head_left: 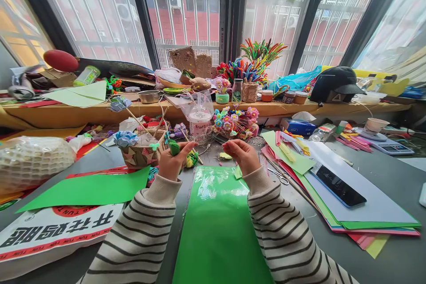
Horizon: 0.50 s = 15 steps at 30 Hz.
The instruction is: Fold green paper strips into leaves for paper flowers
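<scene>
My left hand (173, 159) is closed round a small green piece (173, 147), which looks like folded or rolled paper; its thumb and fingertip meet at the right. Across from it, my right hand (242, 155) is pinched shut, and whatever lies between its fingertips is too small to make out. Both hands are raised above the far end of a glossy green sheet (222, 230). A yellow-green scrap (225, 155) lies between the hands, farther back. Beside my left hand stands a pot (138, 155) with blue paper flowers (125, 138).
Scissors (279, 176) lie right of my right hand, near stacked coloured paper (353, 195) bearing a phone (339, 185). A lidded plastic cup (200, 122) and small colourful flowers (233, 122) stand behind. At left are a green paper sheet (96, 188) and a printed bag (56, 230).
</scene>
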### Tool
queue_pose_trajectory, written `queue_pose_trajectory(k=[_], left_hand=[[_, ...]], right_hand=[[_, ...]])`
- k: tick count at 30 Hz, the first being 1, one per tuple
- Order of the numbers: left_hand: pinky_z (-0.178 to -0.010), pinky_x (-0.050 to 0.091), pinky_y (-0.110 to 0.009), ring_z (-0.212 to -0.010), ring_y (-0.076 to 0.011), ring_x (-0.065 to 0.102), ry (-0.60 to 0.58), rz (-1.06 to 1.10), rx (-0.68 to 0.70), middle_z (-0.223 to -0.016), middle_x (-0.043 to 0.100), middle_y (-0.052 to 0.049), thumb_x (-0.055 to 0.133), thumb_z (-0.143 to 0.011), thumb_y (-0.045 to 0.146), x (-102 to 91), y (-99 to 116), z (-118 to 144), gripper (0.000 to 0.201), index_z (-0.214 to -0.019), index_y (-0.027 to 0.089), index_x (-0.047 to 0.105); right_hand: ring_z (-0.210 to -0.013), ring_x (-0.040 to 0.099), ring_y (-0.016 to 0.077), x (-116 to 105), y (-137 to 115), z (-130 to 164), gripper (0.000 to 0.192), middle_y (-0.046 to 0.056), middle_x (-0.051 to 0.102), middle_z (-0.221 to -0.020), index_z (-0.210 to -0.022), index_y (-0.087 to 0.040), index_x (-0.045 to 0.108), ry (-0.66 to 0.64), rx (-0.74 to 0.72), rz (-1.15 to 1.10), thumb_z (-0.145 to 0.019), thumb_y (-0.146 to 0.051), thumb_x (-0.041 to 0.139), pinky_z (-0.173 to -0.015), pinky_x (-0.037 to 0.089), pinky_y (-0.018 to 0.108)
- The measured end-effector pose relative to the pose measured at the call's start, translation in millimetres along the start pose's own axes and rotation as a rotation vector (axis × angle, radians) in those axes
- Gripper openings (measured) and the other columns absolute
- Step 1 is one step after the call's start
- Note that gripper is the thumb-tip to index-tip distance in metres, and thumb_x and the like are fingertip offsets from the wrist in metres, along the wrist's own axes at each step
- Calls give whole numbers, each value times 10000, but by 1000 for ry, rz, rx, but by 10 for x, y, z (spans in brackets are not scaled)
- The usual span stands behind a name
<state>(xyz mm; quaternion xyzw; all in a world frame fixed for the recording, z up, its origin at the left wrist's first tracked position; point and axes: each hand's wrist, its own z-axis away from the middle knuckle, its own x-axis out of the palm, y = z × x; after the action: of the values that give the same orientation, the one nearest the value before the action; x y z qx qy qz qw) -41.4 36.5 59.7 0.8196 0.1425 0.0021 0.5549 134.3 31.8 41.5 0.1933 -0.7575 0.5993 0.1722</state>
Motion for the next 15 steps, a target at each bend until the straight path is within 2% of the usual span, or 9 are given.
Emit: queue_pose_trajectory(k=[4,7,10,13,15], left_hand=[[-261,149,-164,-257,-16,192,-27,192,-152,-285,212,110,583,-571,370,-13,0,-25,311,-719,97,602],[-265,131,-164,-257,-16,182,-50,235,-158,-277,201,109,588,-570,359,-15,-2,-39,281,-682,102,597],[-269,122,-161,-262,-13,168,-77,265,-166,-280,196,108,584,-578,357,-22,-11,-54,264,-662,106,591],[-269,124,-159,-261,-12,168,-81,268,-170,-283,200,108,580,-585,346,-34,-21,-69,242,-642,111,579],[-269,126,-159,-260,-12,172,-82,259,-159,-286,200,109,575,-591,344,-40,-26,-75,236,-638,113,571]], right_hand=[[-601,570,72,-32,-6,-19,132,-10,629,-634,-616,-151,586,65,62,-130,-558,-255,644,-615,452,185],[-655,582,100,-71,16,-36,147,6,633,-668,-629,-153,576,28,117,-221,-561,-264,644,-641,455,214],[-671,579,110,-96,32,-45,130,-28,590,-577,-610,-166,550,-13,132,-307,-570,-250,640,-678,451,242],[-566,540,73,-92,9,-42,119,-66,486,-484,-586,-169,516,-71,113,-361,-606,-231,615,-682,448,243],[-467,471,43,-80,-27,-38,121,-75,429,-462,-586,-167,501,-102,108,-353,-618,-222,604,-615,449,216]])
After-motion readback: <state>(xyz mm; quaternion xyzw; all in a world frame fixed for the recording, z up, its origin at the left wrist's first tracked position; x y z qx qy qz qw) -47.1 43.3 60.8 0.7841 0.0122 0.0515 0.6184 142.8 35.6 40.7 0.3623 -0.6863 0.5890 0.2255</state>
